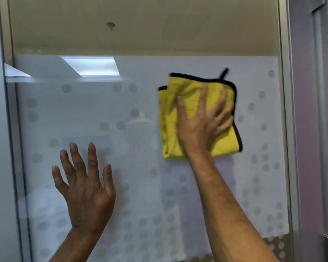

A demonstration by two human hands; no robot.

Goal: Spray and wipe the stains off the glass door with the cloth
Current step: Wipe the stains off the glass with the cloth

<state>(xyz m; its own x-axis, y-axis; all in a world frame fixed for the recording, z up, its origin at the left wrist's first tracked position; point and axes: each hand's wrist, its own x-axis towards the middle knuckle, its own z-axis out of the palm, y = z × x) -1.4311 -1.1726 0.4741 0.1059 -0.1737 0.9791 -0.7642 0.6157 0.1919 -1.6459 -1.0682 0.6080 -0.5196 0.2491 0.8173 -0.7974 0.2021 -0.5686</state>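
- Both forearms are cut off by the bottom edge, so nothing of the person beyond them shows.
- The right hand (pixel 203 121) covers the middle of the yellow cloth (pixel 195 95), hiding much of its face; the cloth's lower right edge is blurred.
- The frosted band of the glass door (pixel 140 103) lets only vague shapes through, and nothing behind it can be made out; the clear strip above shows a beige surface with a small round fitting (pixel 111 25).
- A bright rectangular light reflection (pixel 90 66) lies on the glass, upper left.
- The cloth is folded, black-edged, and sits right of centre on the frosted glass. Its long axis runs roughly up and down, with a small black loop (pixel 224 72) poking from its top right corner.
- The right hand is spread wide, fingers pointing up, pressing the cloth flat on the glass.
- The left hand (pixel 85 184) is empty, fingers splayed wide, lower left, well apart from the cloth; whether it touches the glass I cannot tell.
- No writing or brand can be read; the glass bears only grey dots.
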